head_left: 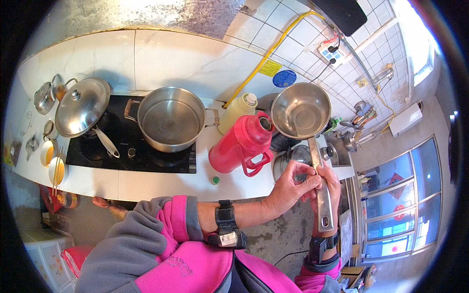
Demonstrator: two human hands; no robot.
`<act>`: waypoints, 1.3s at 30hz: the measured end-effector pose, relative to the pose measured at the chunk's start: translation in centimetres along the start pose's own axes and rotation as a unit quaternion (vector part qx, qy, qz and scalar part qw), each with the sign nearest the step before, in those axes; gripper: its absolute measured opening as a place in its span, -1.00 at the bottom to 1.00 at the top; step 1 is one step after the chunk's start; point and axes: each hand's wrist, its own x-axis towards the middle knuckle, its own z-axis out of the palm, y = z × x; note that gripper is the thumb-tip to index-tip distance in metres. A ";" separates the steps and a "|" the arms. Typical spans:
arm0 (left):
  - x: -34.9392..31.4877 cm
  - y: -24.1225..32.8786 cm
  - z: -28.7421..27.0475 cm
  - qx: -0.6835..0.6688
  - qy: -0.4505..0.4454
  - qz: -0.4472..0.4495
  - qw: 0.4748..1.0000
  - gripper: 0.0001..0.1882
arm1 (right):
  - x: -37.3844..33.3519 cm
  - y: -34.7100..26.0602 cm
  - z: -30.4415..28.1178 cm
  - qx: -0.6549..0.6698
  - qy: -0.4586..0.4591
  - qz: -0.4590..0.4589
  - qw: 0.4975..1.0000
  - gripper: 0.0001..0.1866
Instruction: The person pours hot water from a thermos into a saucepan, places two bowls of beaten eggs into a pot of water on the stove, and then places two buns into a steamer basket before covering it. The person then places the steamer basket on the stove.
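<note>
A round steel water ladle (300,111) with a long flat handle is held up beside the red thermos flask (233,144), its bowl facing me. No contents can be made out in the bowl. My right hand (330,191) is wrapped round the handle from behind. Closed in a pinch, my left hand (293,188) meets the handle at its fingertips. The thermos stands on the white counter with its mouth uncovered, just left of the ladle. A small green cap (215,180) lies near the counter's front edge.
On the black cooktop (128,158) stand a two-handled steel pot (171,117) and a lidded pan (84,107), its handle pointing forward. A pale bottle (239,111) is behind the thermos. Bowls with chopsticks (58,171) sit at left. A pot lid (291,161) lies behind my hands.
</note>
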 end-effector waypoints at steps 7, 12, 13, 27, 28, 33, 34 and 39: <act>0.2 0.0 0.1 -0.016 -0.012 0.000 1.000 -0.62 | -0.4 -0.6 1.2 -0.023 0.043 -0.010 0.999 -0.69; 0.2 0.1 0.1 -0.033 -0.026 0.005 0.999 -0.62 | -0.3 -1.4 1.5 -0.083 0.036 -0.031 0.995 -0.73; 0.3 0.1 0.2 -0.035 -0.028 0.006 0.999 -0.62 | -0.3 -1.4 1.5 -0.071 0.036 -0.024 0.997 -0.73; 0.2 0.2 0.1 -0.049 -0.044 0.010 0.998 -0.61 | 0.1 -1.9 1.2 -0.074 0.006 0.006 0.997 -0.67; 0.1 0.2 0.1 -0.049 -0.045 0.011 0.998 -0.61 | 0.1 -2.0 1.2 -0.085 0.013 0.008 0.996 -0.65; 0.1 0.2 0.1 -0.051 -0.043 0.012 0.998 -0.62 | 0.0 -2.3 1.7 -0.090 0.019 0.021 0.996 -0.53; 0.1 0.2 0.1 -0.047 -0.042 0.011 0.998 -0.64 | 0.0 -2.3 1.8 -0.095 0.031 0.020 0.995 -0.51; 0.0 0.1 -0.1 -0.060 -0.045 0.013 0.997 -0.65 | -0.3 -2.5 2.4 -0.084 0.021 0.022 0.996 -0.48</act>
